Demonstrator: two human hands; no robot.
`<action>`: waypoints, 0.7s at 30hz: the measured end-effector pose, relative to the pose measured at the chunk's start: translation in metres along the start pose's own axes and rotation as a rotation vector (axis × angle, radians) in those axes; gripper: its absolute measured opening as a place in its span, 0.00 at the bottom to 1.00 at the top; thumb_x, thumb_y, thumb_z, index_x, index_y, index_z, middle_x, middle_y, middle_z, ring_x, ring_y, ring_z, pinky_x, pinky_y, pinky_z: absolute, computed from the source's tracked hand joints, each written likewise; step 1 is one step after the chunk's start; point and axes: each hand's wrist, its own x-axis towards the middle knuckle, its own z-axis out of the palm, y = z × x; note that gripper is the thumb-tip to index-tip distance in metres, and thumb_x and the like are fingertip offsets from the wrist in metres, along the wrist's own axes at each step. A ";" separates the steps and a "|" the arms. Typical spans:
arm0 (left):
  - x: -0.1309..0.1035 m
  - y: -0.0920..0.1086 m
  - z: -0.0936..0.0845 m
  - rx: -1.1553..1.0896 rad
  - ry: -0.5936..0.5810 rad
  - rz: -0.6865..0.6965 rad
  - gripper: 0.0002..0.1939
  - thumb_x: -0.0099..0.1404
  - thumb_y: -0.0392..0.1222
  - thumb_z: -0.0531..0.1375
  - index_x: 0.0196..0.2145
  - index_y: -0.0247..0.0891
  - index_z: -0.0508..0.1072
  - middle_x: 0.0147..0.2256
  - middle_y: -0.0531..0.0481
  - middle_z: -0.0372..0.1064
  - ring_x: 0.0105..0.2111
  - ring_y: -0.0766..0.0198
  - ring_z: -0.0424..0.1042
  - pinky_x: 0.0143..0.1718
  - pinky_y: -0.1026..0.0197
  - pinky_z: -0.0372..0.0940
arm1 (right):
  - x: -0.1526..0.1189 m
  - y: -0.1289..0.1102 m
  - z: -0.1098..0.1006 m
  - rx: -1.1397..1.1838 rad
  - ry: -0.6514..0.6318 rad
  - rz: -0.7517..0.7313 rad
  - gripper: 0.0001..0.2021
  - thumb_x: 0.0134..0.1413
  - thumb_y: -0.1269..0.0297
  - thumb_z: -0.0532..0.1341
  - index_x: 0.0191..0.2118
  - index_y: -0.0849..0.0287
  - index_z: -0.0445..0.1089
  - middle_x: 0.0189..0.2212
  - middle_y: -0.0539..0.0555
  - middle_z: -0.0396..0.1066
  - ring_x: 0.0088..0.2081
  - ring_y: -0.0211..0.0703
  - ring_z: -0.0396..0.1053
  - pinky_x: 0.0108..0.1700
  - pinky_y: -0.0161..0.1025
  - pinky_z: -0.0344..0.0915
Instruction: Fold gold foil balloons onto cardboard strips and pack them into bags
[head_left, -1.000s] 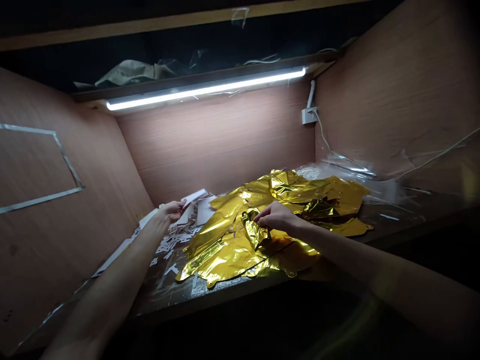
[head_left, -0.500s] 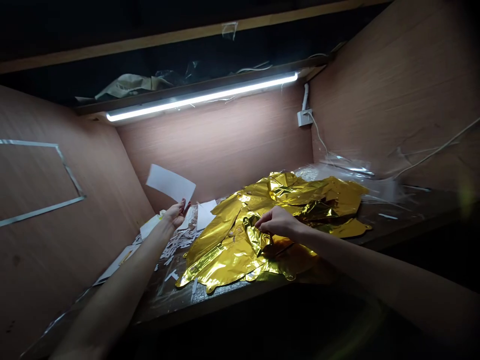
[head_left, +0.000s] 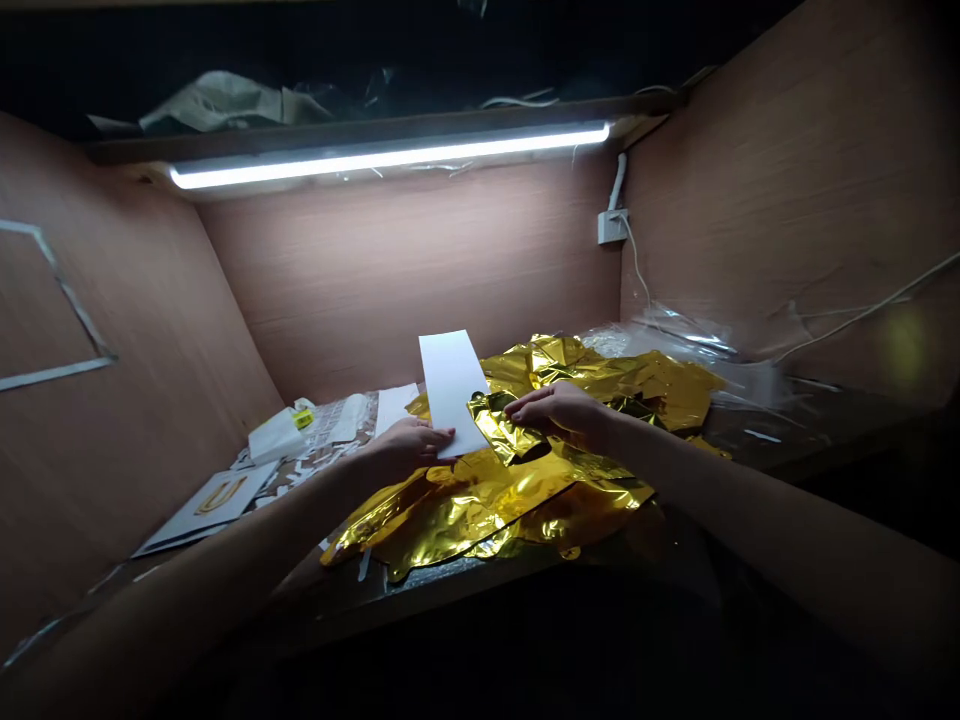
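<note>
L side panel (head_left: 172, 290): wood, w/ pale tape outline (head_left: 70, 290), cut off at frame edge. On desk (head_left: 806, 428), far L: flat white sheet (head_left: 176, 525) w/ yellow U-shaped loop (head_left: 222, 495) on it; behind it, white packet (head_left: 271, 438) w/ yellow label (head_left: 303, 415). Next, R of these: scattered white slips (head_left: 300, 472), some partly behind L arm.

L hand (head_left: 409, 443): pinching white card (head_left: 450, 380) at its lower L corner, thumb on near face, other fingers mostly hidden. Card stands tilted, long side approx. vert., above L part of gold foil pile (head_left: 502, 500).

Folded gold foil (head_left: 508, 432): overlaps card's lower R edge in view; contact b/w the two can't be told. R hand (head_left: 559, 408): thumb + fingertips pinching folded foil at its upper R side, over middle of pile.

Far R: clear plastic (head_left: 697, 335) beside pile, near R panel. Above: lit tube (head_left: 390, 158), approx. horiz.; white socket box (head_left: 613, 227) w/ cord, back R corner.
</note>
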 end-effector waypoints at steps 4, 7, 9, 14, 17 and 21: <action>-0.012 -0.017 0.020 0.149 -0.131 -0.112 0.13 0.59 0.44 0.72 0.25 0.33 0.78 0.24 0.46 0.73 0.28 0.58 0.75 0.37 0.54 0.75 | 0.010 0.006 0.008 -0.191 -0.027 0.134 0.07 0.43 0.76 0.68 0.32 0.65 0.83 0.26 0.57 0.78 0.25 0.34 0.68 0.26 0.29 0.67; -0.017 -0.008 0.014 0.697 -0.152 -0.062 0.28 0.61 0.65 0.65 0.20 0.36 0.74 0.17 0.47 0.67 0.19 0.60 0.67 0.26 0.54 0.68 | 0.017 0.015 0.016 -0.242 -0.059 0.197 0.07 0.44 0.76 0.67 0.31 0.65 0.83 0.23 0.55 0.76 0.23 0.34 0.67 0.24 0.29 0.67; -0.022 0.001 0.010 1.024 -0.037 0.168 0.30 0.62 0.68 0.62 0.18 0.38 0.73 0.16 0.47 0.65 0.20 0.58 0.67 0.28 0.54 0.66 | 0.021 0.020 0.021 -0.270 -0.056 0.249 0.07 0.44 0.75 0.68 0.31 0.64 0.83 0.24 0.55 0.76 0.22 0.35 0.66 0.22 0.31 0.67; -0.037 0.004 0.020 1.169 -0.187 0.743 0.24 0.60 0.61 0.66 0.46 0.41 0.79 0.43 0.41 0.77 0.42 0.49 0.75 0.48 0.49 0.69 | 0.026 0.023 0.032 -0.313 -0.102 0.320 0.09 0.46 0.72 0.67 0.35 0.62 0.84 0.24 0.54 0.76 0.21 0.37 0.69 0.24 0.34 0.71; -0.037 -0.003 0.026 1.117 -0.383 0.759 0.26 0.62 0.54 0.67 0.55 0.43 0.75 0.50 0.40 0.76 0.48 0.48 0.75 0.51 0.49 0.71 | 0.026 0.020 0.030 -0.369 -0.235 0.291 0.11 0.51 0.67 0.66 0.40 0.59 0.84 0.23 0.53 0.77 0.21 0.38 0.71 0.24 0.34 0.70; -0.029 -0.010 0.022 1.128 -0.508 0.815 0.22 0.69 0.43 0.60 0.60 0.41 0.71 0.59 0.41 0.71 0.60 0.49 0.69 0.63 0.46 0.64 | 0.028 0.012 0.008 -0.607 -0.319 0.127 0.17 0.55 0.60 0.66 0.50 0.55 0.82 0.22 0.51 0.76 0.21 0.39 0.70 0.23 0.33 0.64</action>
